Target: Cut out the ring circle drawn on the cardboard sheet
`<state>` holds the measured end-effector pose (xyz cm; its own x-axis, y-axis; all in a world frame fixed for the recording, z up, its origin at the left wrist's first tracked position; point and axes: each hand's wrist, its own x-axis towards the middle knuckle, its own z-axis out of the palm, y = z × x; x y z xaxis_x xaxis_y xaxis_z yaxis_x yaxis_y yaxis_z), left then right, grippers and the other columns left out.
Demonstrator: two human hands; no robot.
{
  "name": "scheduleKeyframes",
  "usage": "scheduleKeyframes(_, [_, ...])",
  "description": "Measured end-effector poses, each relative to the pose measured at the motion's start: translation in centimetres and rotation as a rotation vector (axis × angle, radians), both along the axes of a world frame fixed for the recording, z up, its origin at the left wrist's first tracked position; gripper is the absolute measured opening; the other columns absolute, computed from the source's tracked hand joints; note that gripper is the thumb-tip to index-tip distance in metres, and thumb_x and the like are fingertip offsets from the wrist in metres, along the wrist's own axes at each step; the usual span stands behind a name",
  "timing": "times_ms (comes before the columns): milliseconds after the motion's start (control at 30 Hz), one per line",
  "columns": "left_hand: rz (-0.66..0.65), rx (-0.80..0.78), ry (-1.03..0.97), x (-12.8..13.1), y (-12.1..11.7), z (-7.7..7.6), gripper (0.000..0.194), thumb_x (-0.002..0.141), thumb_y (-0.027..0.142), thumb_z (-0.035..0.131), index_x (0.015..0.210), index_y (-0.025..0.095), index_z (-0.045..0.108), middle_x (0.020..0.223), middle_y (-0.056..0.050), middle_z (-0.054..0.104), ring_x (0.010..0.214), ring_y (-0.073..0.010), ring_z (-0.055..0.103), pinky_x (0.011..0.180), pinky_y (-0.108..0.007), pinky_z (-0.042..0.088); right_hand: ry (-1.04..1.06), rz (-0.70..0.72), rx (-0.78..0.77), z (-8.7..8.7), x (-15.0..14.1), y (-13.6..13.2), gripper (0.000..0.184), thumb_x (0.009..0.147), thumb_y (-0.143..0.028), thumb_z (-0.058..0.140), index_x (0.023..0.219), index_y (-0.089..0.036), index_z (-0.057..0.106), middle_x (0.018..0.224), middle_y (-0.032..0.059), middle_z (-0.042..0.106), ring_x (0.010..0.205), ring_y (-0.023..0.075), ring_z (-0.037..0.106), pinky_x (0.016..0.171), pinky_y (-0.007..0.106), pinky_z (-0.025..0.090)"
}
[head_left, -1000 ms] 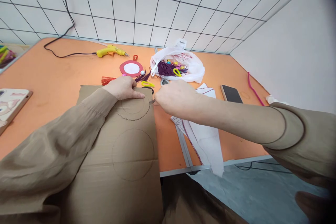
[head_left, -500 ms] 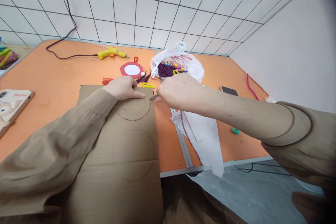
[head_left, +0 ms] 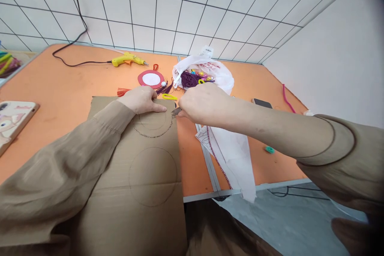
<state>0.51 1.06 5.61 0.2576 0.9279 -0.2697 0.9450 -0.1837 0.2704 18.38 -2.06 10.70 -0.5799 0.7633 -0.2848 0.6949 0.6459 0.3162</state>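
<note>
A brown cardboard sheet [head_left: 120, 212] reaches from the orange table toward me, with two drawn circles on it. The upper circle has a smaller ring inside and a rough, cut-looking line along its lower and right side. My left hand [head_left: 142, 100] lies on the sheet's far part over the upper circle, thumb stretched out. My right hand [head_left: 201, 104] is closed around a utility knife, its handle hidden in the fist. The short grey knife blade [head_left: 176, 111] meets the cardboard at the right side of the upper circle.
Beyond the sheet lie a yellow glue gun [head_left: 129, 59], a red ring with a white centre [head_left: 151, 79], a yellow loop [head_left: 169, 97] and a plastic bag [head_left: 220, 74] holding purple yarn. A phone [head_left: 13, 122] is at left, a dark phone [head_left: 262, 103] and white fabric [head_left: 232, 160] at right.
Hardly anything differs. Both hands and the knife keep nearly the same place on the cardboard, and the view shifts very slightly.
</note>
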Motion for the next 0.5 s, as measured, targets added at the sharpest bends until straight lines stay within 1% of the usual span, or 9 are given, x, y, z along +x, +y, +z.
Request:
scheduleKeyframes(133, [0.002,-0.029,-0.004,0.12,-0.03,0.05,0.044,0.070,0.065,0.057,0.068,0.022,0.048,0.075,-0.005,0.059,0.077,-0.0254,0.060,0.055,-0.031,0.036,0.036,0.017,0.019,-0.47,0.04,0.17,0.030,0.091,-0.032,0.050,0.074,-0.017,0.070,0.066,0.0104,0.065,0.068,0.0241,0.062,0.057,0.033,0.037])
scheduleKeyframes(300, [0.004,-0.027,-0.006,0.21,0.03,-0.02,0.044,0.069,0.066,0.058,0.070,0.022,0.051,0.078,-0.006,0.062,0.082,-0.0272,0.061,0.057,-0.032,0.037,0.041,0.015,0.022,-0.45,-0.04,-0.01,0.029,0.092,-0.029,0.049,0.077,-0.017,0.070,0.069,0.0112,0.066,0.073,0.0253,0.064,0.057,0.033,0.038])
scheduleKeyframes(500, [0.000,-0.027,0.003,0.19,0.18,-0.13,0.044,0.069,0.065,0.058,0.069,0.022,0.051,0.075,-0.005,0.062,0.080,-0.0270,0.062,0.056,-0.032,0.037,-0.004,0.024,0.006,0.11,-0.44,-0.45,0.026,0.087,-0.012,0.046,0.085,-0.016,0.072,0.075,0.0123,0.069,0.082,0.0273,0.065,0.060,0.033,0.040])
